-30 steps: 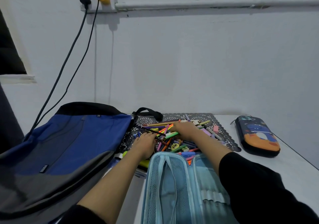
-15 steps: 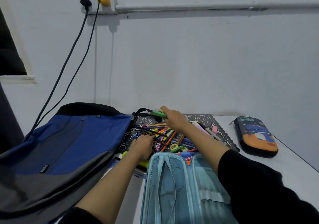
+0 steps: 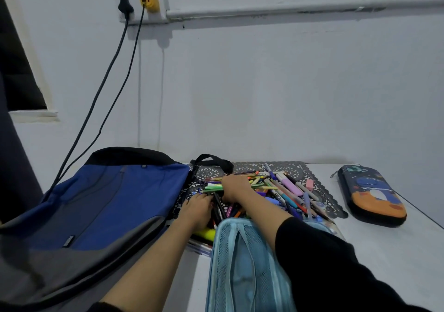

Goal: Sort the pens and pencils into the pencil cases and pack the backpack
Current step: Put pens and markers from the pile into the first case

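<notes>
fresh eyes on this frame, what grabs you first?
The bright heap of pens and pencils on the dark lace mat at table centre, with both hands in it: the right hand grips green markers, and the left hand rests at the heap's near-left edge. Next, the big blue backpack lying at left and the open light-blue pencil case in the foreground. A closed dark pencil case sits apart at right.

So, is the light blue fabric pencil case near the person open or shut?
Open: the light blue fabric pencil case lies spread out, with its inner mesh pocket facing up.
</notes>
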